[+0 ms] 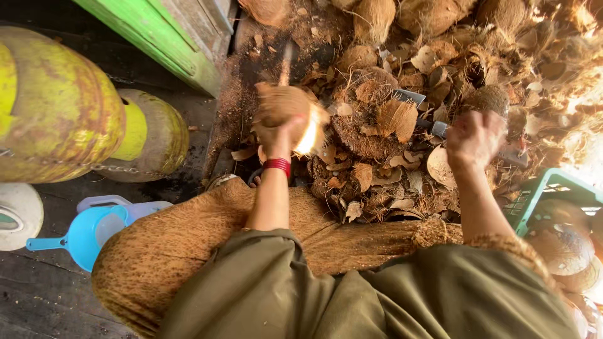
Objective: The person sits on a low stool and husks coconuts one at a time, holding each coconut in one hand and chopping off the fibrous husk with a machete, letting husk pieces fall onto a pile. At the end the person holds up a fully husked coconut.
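Closest to the camera is the person's olive green sleeve [301, 295], and the bottom edge cuts it off. Just past it lies a big brown log [188, 232] with rough fuzz on it, running from left to right.

The left hand [279, 135] is up over the log, with a red band [277, 165] on the wrist. Its fingers are wrapped tight around a brown hairy coconut [286, 103]. Bright sun makes a white spot on the coconut's right side, so that part is hard to see.

The right hand [474, 138] is closed into a fist. A grey blade [440, 129] shows just to its left, but the picture is too blurry to tell if the hand holds it.

At the left, a light blue plastic funnel [81, 235] sits on the dark floor [38, 301]. Beside it is a white round thing [19, 213], half cut off by the left edge. Behind them are two round yellow tanks [63, 107] with rust spots and a thin chain [125, 168] across them.

At the right edge a green plastic crate [540, 191] holds coconut shells, and it is partly cut off.

Farther back is a big heap of coconut husk pieces [389, 119]. The far right side is washed out by sunlight. A green wooden board [163, 37] leans at the top left.
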The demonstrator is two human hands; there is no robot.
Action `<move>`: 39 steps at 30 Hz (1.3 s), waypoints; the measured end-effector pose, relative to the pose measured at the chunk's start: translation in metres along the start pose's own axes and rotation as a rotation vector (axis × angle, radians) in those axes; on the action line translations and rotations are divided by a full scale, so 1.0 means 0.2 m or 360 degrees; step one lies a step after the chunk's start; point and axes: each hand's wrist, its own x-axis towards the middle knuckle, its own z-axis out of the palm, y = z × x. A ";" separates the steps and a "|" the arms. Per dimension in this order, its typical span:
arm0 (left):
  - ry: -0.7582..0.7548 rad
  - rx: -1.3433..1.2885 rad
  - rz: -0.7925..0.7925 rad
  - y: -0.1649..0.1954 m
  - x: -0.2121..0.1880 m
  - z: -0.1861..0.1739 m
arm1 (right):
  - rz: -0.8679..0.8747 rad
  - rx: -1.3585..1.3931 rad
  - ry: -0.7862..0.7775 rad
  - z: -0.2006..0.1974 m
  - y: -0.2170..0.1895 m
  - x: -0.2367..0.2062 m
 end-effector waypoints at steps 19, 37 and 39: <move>-0.0932 0.1571 0.0622 -0.10 -0.45 0.32 | -0.0113 -0.0667 -0.0145 -0.27 0.11 -0.25; -0.0218 0.1756 0.0119 -0.09 0.11 -0.37 | -0.0327 0.0448 -0.0858 -0.34 -1.03 0.02; -0.0287 0.1799 0.0117 -0.08 0.13 -0.35 | -0.0370 0.0786 -0.1157 -0.18 -1.32 0.13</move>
